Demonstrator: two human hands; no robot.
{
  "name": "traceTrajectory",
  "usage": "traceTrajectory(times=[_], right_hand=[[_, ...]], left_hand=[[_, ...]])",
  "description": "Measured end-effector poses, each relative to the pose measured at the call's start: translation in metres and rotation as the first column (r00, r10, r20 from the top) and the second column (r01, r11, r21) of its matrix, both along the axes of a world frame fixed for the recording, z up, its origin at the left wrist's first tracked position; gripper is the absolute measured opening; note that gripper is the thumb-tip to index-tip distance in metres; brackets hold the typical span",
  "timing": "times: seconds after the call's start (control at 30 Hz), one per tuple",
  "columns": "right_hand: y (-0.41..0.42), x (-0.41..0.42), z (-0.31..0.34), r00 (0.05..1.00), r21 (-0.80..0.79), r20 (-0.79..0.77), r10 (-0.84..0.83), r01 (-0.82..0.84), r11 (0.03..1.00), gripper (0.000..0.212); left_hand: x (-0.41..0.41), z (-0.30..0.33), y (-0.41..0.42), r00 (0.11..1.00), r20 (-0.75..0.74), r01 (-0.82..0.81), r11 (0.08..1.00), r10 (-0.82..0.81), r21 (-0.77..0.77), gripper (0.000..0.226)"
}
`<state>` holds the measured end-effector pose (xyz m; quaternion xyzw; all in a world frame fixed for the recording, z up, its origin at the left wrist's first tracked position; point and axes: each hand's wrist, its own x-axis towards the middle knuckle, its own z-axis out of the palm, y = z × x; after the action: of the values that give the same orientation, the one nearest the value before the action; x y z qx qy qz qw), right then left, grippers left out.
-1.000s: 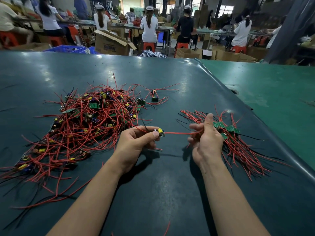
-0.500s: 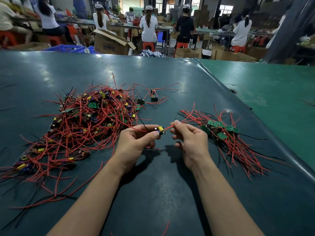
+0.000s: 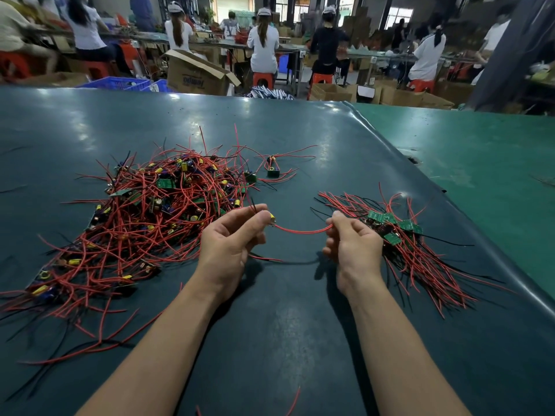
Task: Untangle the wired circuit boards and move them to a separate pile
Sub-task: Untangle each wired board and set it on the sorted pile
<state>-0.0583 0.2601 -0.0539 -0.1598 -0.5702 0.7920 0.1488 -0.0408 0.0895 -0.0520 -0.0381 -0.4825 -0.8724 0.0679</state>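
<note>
A big tangled pile of small circuit boards with red and black wires [image 3: 144, 217] lies on the left of the dark mat. A smaller, combed-out pile of wired boards [image 3: 411, 244] lies on the right. Between them my left hand [image 3: 231, 244] pinches one small board with a yellow capacitor [image 3: 271, 218]. Its red wire [image 3: 300, 231] sags in a shallow arc across to my right hand [image 3: 351, 244], which pinches the wire's far end just beside the right pile.
One loose wired board [image 3: 272, 171] sits apart behind the big pile. The dark mat [image 3: 270, 325] ends at a raised fold on the right, next to a green surface [image 3: 480, 163]. Seated workers, cardboard boxes and stools fill the background.
My right hand slid left along the red wire to the board, then back right to the wire's end. The wire, taut a second ago, now sags. My left hand stayed put.
</note>
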Motion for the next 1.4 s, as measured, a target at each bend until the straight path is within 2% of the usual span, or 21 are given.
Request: traceTrajectory(times=[0.1, 0.13, 0.2, 0.23, 0.3, 0.37, 0.43, 0.53, 0.63, 0.73, 0.8, 0.97, 1.1, 1.23, 1.33, 1.4], right_hand=[[-0.001, 0.004, 0.001, 0.976, 0.140, 0.072, 0.205, -0.213, 0.967, 0.037], [-0.003, 0.007, 0.001, 0.954, 0.258, 0.113, 0.277, -0.298, 0.919, 0.041], [-0.010, 0.012, -0.001, 0.915, 0.539, 0.195, 0.352, -0.400, 0.741, 0.043], [-0.013, 0.013, -0.001, 0.916, 0.634, 0.196, 0.350, -0.391, 0.667, 0.046], [-0.014, 0.014, 0.000, 0.948, 0.692, 0.121, 0.295, -0.294, 0.660, 0.055], [-0.009, 0.013, 0.002, 0.967, 0.629, 0.036, 0.253, -0.219, 0.746, 0.050], [-0.008, 0.014, 0.006, 0.936, 0.462, -0.013, 0.351, -0.305, 0.833, 0.035], [-0.013, 0.020, 0.009, 0.840, 0.256, -0.045, 0.541, -0.514, 0.819, 0.030], [-0.016, 0.021, 0.010, 0.801, 0.144, -0.040, 0.598, -0.587, 0.796, 0.026], [-0.016, 0.019, 0.010, 0.865, 0.112, 0.005, 0.501, -0.499, 0.860, 0.026], [-0.016, 0.018, 0.009, 0.888, 0.106, 0.011, 0.459, -0.458, 0.883, 0.017], [-0.016, 0.016, 0.009, 0.930, 0.092, 0.011, 0.368, -0.367, 0.926, 0.013], [-0.010, 0.010, 0.010, 0.987, 0.062, -0.040, 0.154, -0.151, 0.987, 0.016], [-0.008, 0.006, 0.007, 0.994, 0.168, -0.108, 0.006, 0.012, 0.986, 0.015], [-0.008, 0.007, 0.006, 0.996, 0.189, -0.091, 0.003, 0.014, 0.982, 0.009], [-0.009, 0.009, 0.007, 0.994, 0.127, -0.089, 0.066, -0.054, 0.990, 0.006]], left_hand=[[0.000, 0.001, 0.000, 0.995, -0.018, -0.096, 0.993, 0.095, -0.067, 0.025], [0.000, 0.002, 0.000, 0.992, -0.021, -0.129, 0.986, 0.128, -0.105, 0.024], [0.000, 0.002, -0.002, 0.990, 0.001, -0.142, 0.983, 0.143, -0.117, 0.022], [0.000, 0.003, -0.003, 0.994, 0.018, -0.110, 0.991, 0.111, -0.074, 0.020], [0.003, 0.005, -0.003, 0.999, 0.027, -0.032, 0.999, 0.032, 0.017, 0.016], [0.006, 0.007, -0.002, 1.000, 0.028, -0.001, 1.000, 0.000, 0.030, 0.016], [0.007, 0.009, 0.000, 0.999, 0.034, 0.009, 1.000, -0.010, 0.008, 0.019], [0.011, 0.009, 0.005, 0.996, 0.039, 0.078, 0.992, -0.074, -0.096, 0.020], [0.016, 0.007, 0.011, 0.984, 0.068, 0.177, 0.957, -0.166, -0.231, 0.026], [0.016, 0.007, 0.011, 0.970, 0.114, 0.237, 0.931, -0.213, -0.276, 0.023], [0.015, 0.007, 0.011, 0.962, 0.146, 0.263, 0.923, -0.230, -0.280, 0.016], [0.014, 0.006, 0.012, 0.966, 0.174, 0.236, 0.933, -0.193, -0.271, 0.013], [0.013, 0.006, 0.013, 0.967, 0.182, 0.224, 0.935, -0.178, -0.276, 0.015], [0.015, 0.006, 0.013, 0.966, 0.173, 0.238, 0.919, -0.191, -0.315, 0.016], [0.014, 0.005, 0.011, 0.967, 0.184, 0.228, 0.925, -0.177, -0.305, 0.018], [0.013, 0.004, 0.011, 0.967, 0.195, 0.218, 0.930, -0.165, -0.295, 0.018]])
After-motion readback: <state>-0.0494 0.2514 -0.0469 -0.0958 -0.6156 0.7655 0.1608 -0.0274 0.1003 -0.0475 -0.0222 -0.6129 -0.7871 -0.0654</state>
